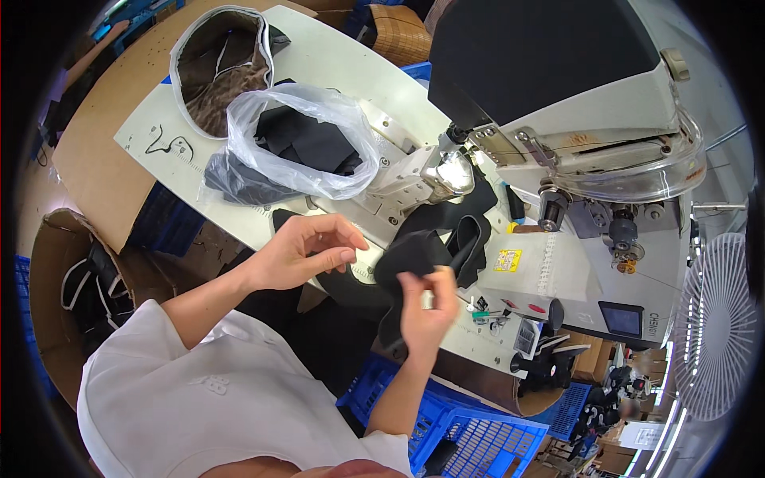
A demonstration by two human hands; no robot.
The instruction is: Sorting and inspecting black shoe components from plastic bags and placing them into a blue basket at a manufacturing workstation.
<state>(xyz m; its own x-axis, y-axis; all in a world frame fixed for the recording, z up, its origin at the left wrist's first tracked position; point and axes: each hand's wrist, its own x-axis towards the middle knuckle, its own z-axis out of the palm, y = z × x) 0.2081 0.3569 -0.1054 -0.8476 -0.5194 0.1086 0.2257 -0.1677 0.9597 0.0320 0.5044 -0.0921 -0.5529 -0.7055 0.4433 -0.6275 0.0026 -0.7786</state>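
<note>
My right hand (427, 309) pinches a black fabric piece (408, 256) between thumb and fingers, just in front of the sewing machine's narrow arm. The hand and the cloth are slightly blurred. To its left, my left hand (307, 253) is raised with curved fingers, thumb and fingertips apart, nothing between them. More black fabric (468, 239) lies folded by the lit needle area of the sewing machine (446, 177). Below my hands, dark cloth hangs over the table's near edge.
A clear plastic bag (351, 179) of black pieces sits on the white table (331, 44), beside a round, white-rimmed container (179, 76). A blue crate (494, 438) stands below on the right, a cardboard box (56, 319) at left. Small tools (488, 315) and a fan (717, 327) are at right.
</note>
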